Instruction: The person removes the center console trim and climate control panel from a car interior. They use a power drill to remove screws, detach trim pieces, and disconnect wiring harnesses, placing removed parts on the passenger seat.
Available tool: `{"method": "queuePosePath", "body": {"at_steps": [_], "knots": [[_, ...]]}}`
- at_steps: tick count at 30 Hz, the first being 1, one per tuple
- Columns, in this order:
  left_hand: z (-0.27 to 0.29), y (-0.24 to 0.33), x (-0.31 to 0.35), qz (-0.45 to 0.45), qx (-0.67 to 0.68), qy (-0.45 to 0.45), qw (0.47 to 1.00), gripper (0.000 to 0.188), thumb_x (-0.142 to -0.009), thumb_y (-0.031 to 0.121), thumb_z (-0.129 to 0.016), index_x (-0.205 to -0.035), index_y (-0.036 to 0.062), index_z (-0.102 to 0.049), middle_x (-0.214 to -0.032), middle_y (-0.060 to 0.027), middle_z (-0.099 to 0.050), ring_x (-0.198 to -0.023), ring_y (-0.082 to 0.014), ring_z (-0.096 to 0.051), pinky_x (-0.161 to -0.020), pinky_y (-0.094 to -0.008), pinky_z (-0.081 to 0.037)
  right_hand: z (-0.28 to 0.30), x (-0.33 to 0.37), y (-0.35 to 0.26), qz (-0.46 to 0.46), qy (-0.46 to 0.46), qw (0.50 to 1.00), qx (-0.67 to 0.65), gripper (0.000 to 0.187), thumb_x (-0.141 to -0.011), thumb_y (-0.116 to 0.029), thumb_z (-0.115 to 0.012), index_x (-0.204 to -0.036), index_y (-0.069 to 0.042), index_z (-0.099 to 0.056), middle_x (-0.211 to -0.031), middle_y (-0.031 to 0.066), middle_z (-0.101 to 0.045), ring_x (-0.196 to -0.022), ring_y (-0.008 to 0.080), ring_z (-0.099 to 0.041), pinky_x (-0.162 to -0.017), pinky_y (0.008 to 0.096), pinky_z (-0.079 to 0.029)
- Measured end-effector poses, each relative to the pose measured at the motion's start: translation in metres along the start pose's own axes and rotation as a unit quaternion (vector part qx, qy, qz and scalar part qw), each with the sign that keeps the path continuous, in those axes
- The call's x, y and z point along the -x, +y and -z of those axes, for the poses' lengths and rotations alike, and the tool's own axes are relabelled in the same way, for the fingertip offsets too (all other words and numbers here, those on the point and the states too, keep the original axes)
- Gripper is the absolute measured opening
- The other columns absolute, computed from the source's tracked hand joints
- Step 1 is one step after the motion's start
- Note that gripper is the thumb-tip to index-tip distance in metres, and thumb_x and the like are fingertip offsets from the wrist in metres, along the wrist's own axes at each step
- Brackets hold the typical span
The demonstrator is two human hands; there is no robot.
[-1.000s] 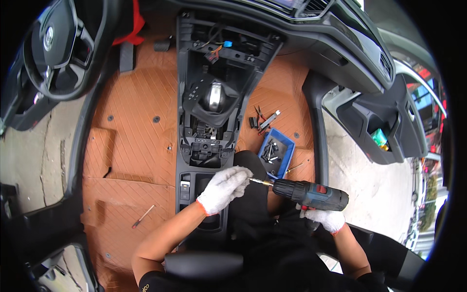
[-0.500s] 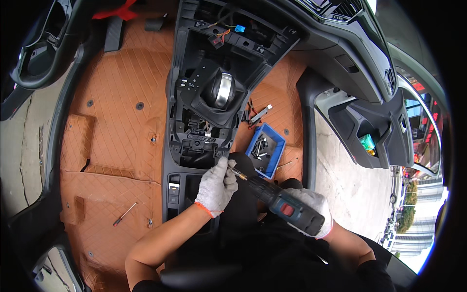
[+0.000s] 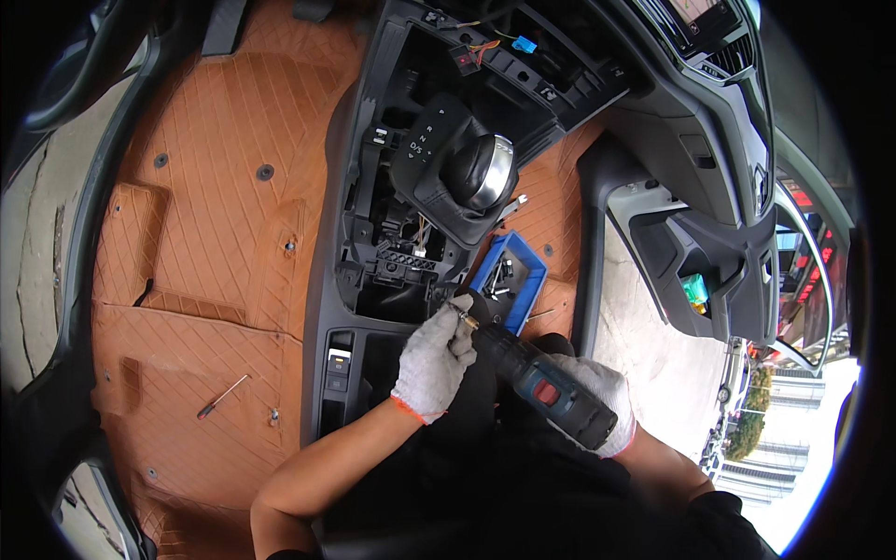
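My right hand (image 3: 602, 397), in a white knit glove, is wrapped round the grip of a dark cordless drill (image 3: 551, 387) with a red patch on its body. The drill's brass-coloured bit (image 3: 468, 319) points up and left. My left hand (image 3: 437, 359), gloved as well with an orange cuff, has its fingertips closed at the tip of that bit; whether a small screw is between them I cannot make out. Just beyond lies the opened centre console (image 3: 359, 297) of a car, with bare wiring and brackets. Its gear lever (image 3: 481, 173) stands farther up.
A blue tray (image 3: 534, 280) of small parts sits right of the console, a tool (image 3: 516, 210) partly hidden beyond it. A screwdriver (image 3: 222, 398) lies on the brown quilted floor (image 3: 215, 308) at left. An open car door (image 3: 709, 252) is at right.
The view has shifted, so the console appears farther right and nearer. Both hands and the drill have moved slightly right in the picture, with the left fingers still at the bit.
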State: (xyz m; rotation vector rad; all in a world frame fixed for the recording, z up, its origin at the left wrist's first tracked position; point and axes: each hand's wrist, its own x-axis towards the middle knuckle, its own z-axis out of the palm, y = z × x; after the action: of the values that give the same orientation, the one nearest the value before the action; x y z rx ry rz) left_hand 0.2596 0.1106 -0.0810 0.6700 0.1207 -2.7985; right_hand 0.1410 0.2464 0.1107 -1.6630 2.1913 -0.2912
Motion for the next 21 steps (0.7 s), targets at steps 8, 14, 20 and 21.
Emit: {"method": "queuePosePath", "body": {"at_steps": [8,14,20,21], "knots": [[0.012,-0.005,-0.004,-0.013,-0.042,-0.036,0.998,0.047,-0.111,0.035,-0.061,-0.152,0.0131,-0.055,-0.089,0.0071,-0.05,-0.077,-0.0052,-0.043,-0.072,-0.0248,-0.037,0.024,-0.02,0.001,-0.047,-0.068,0.995,-0.052,0.047,-0.085,-0.014,-0.082,-0.127,0.001,-0.07,-0.098,0.0163,-0.075,-0.086,0.0347,-0.076,-0.078,0.0388,-0.06],[0.017,-0.004,-0.006,-0.013,-0.097,-0.034,0.995,0.049,-0.111,0.035,-0.06,-0.155,0.0153,-0.054,-0.087,0.0066,-0.045,-0.077,-0.0071,-0.041,-0.073,-0.0255,-0.036,0.07,-0.075,0.0,-0.003,-0.164,0.983,-0.084,0.039,-0.081,-0.028,-0.087,-0.111,-0.006,-0.074,-0.085,0.0117,-0.075,-0.079,0.0303,-0.076,-0.074,0.0386,-0.061],[0.031,-0.002,-0.005,-0.013,-0.124,-0.108,0.986,0.049,-0.111,0.028,-0.06,-0.158,0.0162,-0.052,-0.09,0.0067,-0.053,-0.08,-0.0058,-0.047,-0.076,-0.0257,-0.042,0.081,-0.105,0.009,-0.087,-0.256,0.957,-0.101,0.033,-0.083,-0.025,-0.087,-0.105,-0.004,-0.076,-0.091,0.0098,-0.078,-0.081,0.0241,-0.075,-0.079,0.0369,-0.062],[0.031,-0.002,-0.006,-0.017,-0.13,-0.105,0.986,0.048,-0.111,0.027,-0.06,-0.156,0.0148,-0.053,-0.09,0.0061,-0.053,-0.08,-0.0059,-0.047,-0.075,-0.0258,-0.042,0.08,-0.104,0.012,-0.084,-0.256,0.957,-0.105,0.033,-0.083,-0.024,-0.087,-0.106,-0.004,-0.076,-0.092,0.0099,-0.078,-0.081,0.0243,-0.075,-0.079,0.0367,-0.063]]}}
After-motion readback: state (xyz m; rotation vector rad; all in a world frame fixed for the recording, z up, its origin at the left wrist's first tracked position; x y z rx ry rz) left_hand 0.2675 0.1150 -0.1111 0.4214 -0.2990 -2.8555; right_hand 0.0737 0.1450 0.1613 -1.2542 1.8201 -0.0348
